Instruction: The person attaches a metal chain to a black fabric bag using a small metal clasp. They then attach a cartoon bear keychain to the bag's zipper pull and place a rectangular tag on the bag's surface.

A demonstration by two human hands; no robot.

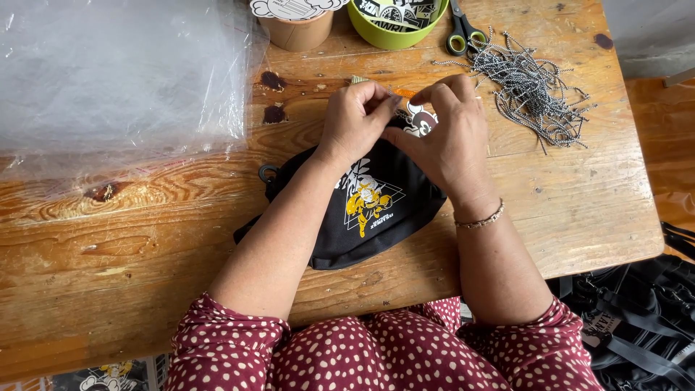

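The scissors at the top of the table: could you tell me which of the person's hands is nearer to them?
Right. The right hand lies just below the scissors, slightly to their left; the left hand works farther left, over the black pouch.

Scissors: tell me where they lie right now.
In the head view, the scissors lie at the table's far edge, right of centre, between the green bowl and the heap of speckled cords.

Soft even daylight, faint shadows, mild glare on plastic sheet (pixel 108 80), sharp w/ slight edge distortion.
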